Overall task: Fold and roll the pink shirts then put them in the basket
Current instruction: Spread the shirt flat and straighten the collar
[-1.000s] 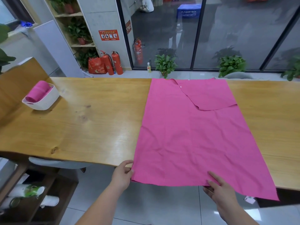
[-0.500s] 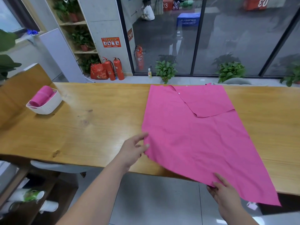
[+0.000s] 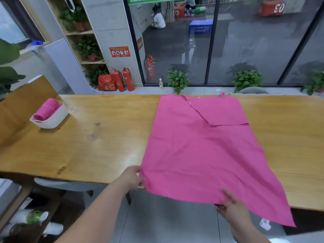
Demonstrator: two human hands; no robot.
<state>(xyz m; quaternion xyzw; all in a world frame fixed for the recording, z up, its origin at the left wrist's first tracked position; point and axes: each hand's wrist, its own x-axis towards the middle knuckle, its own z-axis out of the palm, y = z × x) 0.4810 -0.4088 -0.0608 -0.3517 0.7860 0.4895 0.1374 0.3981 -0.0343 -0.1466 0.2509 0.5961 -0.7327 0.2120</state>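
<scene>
A pink shirt (image 3: 201,148) lies spread flat on the wooden table (image 3: 98,137), its near hem hanging over the front edge. A sleeve is folded in across the top right. My left hand (image 3: 134,178) pinches the shirt's near left corner at the table edge. My right hand (image 3: 231,206) pinches the near hem further right, thumb on top of the cloth. At the far left stands a white basket (image 3: 52,119) with a rolled pink shirt (image 3: 46,108) inside it.
A grey chair (image 3: 66,184) is tucked under the table's front left. A low shelf (image 3: 26,218) with rolls sits at the lower left. Fire extinguishers (image 3: 122,81) and potted plants (image 3: 178,80) line the glass wall behind the table.
My left hand carried the near left corner up onto the table, then drew it back to the front edge. My right hand kept hold of the hem. The camera tilted up.
</scene>
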